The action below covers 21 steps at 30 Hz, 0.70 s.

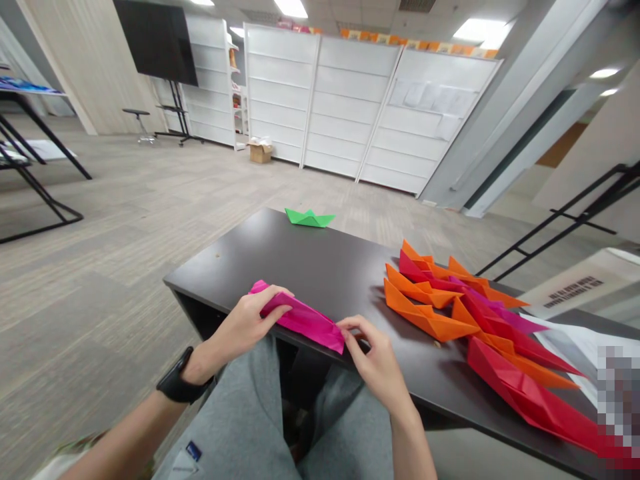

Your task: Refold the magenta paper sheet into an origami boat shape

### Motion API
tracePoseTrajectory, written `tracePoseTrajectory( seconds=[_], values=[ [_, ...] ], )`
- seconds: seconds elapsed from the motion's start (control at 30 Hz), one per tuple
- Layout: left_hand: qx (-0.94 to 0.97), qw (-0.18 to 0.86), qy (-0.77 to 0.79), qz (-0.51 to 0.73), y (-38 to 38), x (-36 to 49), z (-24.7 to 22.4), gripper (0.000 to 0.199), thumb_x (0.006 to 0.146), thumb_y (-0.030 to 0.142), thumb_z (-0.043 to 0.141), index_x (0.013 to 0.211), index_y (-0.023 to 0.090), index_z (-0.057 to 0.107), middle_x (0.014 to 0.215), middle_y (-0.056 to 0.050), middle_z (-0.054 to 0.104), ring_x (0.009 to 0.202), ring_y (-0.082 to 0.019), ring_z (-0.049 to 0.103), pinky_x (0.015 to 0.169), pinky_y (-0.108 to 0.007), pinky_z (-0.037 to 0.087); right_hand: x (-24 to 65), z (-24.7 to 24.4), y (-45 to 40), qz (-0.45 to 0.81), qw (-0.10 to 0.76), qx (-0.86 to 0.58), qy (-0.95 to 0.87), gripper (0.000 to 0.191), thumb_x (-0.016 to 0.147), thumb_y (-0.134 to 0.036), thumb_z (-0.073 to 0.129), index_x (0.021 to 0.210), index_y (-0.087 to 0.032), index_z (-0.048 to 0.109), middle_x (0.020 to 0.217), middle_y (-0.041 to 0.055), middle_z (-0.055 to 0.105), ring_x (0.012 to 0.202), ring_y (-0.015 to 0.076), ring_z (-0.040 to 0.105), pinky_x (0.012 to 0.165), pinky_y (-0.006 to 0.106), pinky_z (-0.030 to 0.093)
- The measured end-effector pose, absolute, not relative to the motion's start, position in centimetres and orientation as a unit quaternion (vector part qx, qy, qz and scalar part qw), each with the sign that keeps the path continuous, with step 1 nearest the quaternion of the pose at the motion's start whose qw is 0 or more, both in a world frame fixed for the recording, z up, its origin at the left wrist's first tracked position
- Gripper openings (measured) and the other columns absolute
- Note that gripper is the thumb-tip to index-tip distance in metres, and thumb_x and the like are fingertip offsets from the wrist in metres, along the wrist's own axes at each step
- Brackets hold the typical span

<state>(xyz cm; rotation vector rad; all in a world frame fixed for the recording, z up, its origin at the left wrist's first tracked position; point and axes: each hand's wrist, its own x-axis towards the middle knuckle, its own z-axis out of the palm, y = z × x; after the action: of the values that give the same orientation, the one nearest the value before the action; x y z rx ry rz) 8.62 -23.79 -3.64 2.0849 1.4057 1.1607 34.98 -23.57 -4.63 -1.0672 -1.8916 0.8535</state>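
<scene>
1. To crease well, I judge both ends of the folded magenta paper point(303, 319) should be pressed flat against the dark table point(310, 263), edges aligned before pressing.
2. The paper lies at the table's near edge, 6 o'clock from the green paper boat point(309, 218).
3. The left hand point(245, 325) pinches the paper's 10 o'clock end, fingers curled together.
4. The right hand point(376, 358) pinches its 4 o'clock end, fingertips close together.
5. Orange and red paper boats point(450, 300) lie at 3 o'clock.

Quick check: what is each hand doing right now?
Left hand: closed on one end of the pink folded paper.
Right hand: pinching the other end of the same paper.
</scene>
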Motion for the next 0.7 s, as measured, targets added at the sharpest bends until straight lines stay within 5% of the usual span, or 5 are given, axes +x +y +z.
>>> tracePoseTrajectory(
  seconds=[0.13, 0.33, 0.53, 0.7],
  values=[
    [0.741, 0.188, 0.492, 0.417, -23.8, 8.7, -3.8, 0.018, 0.096, 0.032, 0.055, 0.11, 0.023, 0.063, 0.105, 0.0, 0.074, 0.096, -0.018, 0.07, 0.089, -0.029, 0.054, 34.9, -5.1, -23.4, 0.364, 0.409, -0.438, -0.713, 0.015, 0.09, -0.024, 0.058, 0.105, -0.022, 0.053, 0.086, 0.0033, 0.073, 0.082, 0.0194, 0.069, 0.069, 0.029, 0.051],
    [0.745, 0.159, 0.486, 0.428, -23.9, 8.5, -3.5, 0.025, 0.093, 0.032, 0.058, 0.114, 0.02, 0.058, 0.109, -0.006, 0.07, 0.101, -0.021, 0.068, 0.091, -0.034, 0.054, 35.1, -4.7, -23.5, 0.322, 0.378, -0.416, -0.762, 0.018, 0.087, -0.013, 0.053, 0.08, -0.021, 0.067, 0.09, 0.0033, 0.068, 0.082, 0.0168, 0.064, 0.07, 0.027, 0.048],
    [0.826, 0.127, 0.462, 0.298, -22.7, 4.8, -3.9, 0.089, 0.065, 0.052, 0.083, 0.14, 0.023, 0.044, 0.139, -0.014, 0.056, 0.131, -0.036, 0.05, 0.114, -0.054, 0.035, 35.7, -4.2, -23.8, 0.309, 0.369, -0.39, -0.785, 0.039, 0.082, -0.003, 0.045, 0.099, -0.023, 0.074, 0.098, 0.0047, 0.064, 0.08, 0.0157, 0.061, 0.072, 0.028, 0.048],
    [0.795, 0.172, 0.5, 0.298, -21.7, 3.3, -4.8, 0.034, 0.086, 0.04, 0.066, 0.113, 0.02, 0.06, 0.116, -0.009, 0.068, 0.107, -0.026, 0.064, 0.096, -0.04, 0.049, 35.8, -4.4, -23.8, 0.329, 0.341, -0.388, -0.791, 0.04, 0.08, -0.009, 0.059, 0.115, -0.025, 0.066, 0.115, 0.0053, 0.06, 0.076, 0.014, 0.057, 0.071, 0.028, 0.049]
  ],
)
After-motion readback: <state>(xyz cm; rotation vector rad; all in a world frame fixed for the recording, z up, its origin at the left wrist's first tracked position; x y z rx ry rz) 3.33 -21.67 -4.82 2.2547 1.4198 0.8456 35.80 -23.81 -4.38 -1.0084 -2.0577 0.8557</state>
